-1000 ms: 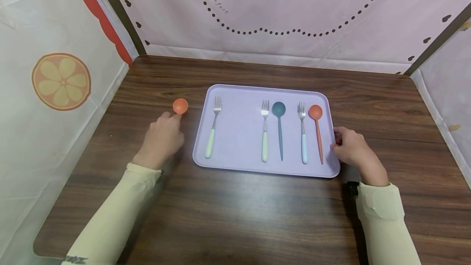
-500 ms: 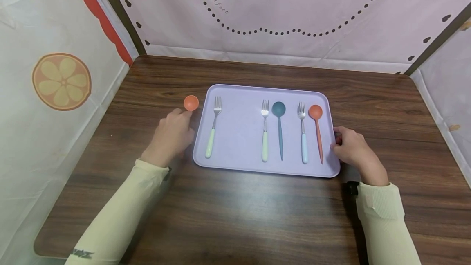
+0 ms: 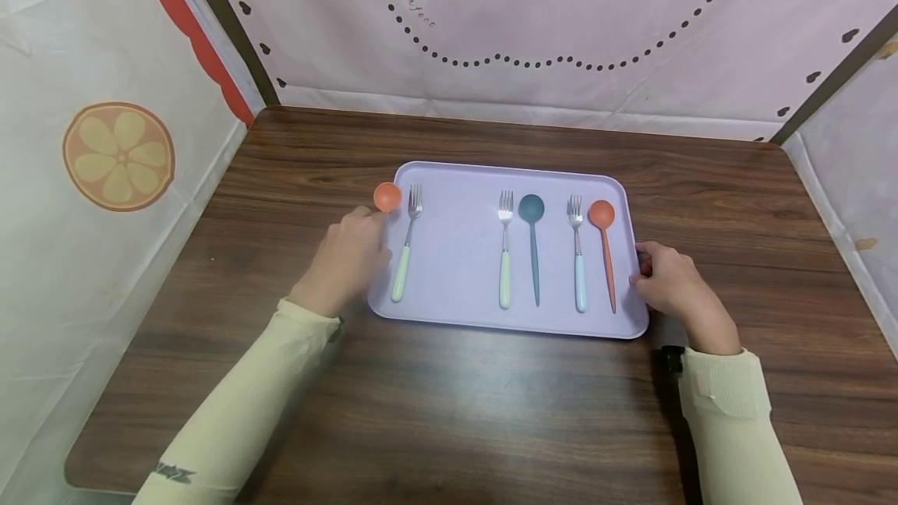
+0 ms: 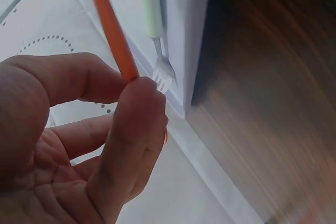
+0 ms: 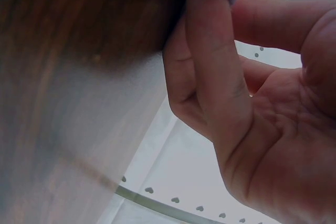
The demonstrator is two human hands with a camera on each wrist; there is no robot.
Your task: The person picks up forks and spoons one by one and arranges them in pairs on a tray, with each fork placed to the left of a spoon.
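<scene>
My left hand (image 3: 348, 259) pinches an orange spoon (image 3: 387, 197) by its handle, thumb against fingers in the left wrist view. The spoon's bowl is over the left edge of the lilac tray (image 3: 456, 256), beside a fork with a pale green handle (image 3: 401, 275). At the tray's right edge my right hand (image 3: 677, 287) grips the rim between thumb and fingers. Farther right on the tray lie a second green-handled fork (image 3: 505, 279), a teal spoon (image 3: 532, 209), a fork with a light blue handle (image 3: 580, 283) and another orange spoon (image 3: 602, 214).
The tray rests on a dark wood-grain table (image 3: 449, 404). Printed white and pink cloth hangs behind it, and another cloth wall (image 3: 63, 279) with an orange-slice print stands at the left.
My left hand has moved right with the orange spoon, from the bare table to over the tray's left edge. The right hand and the tray have stayed where they were.
</scene>
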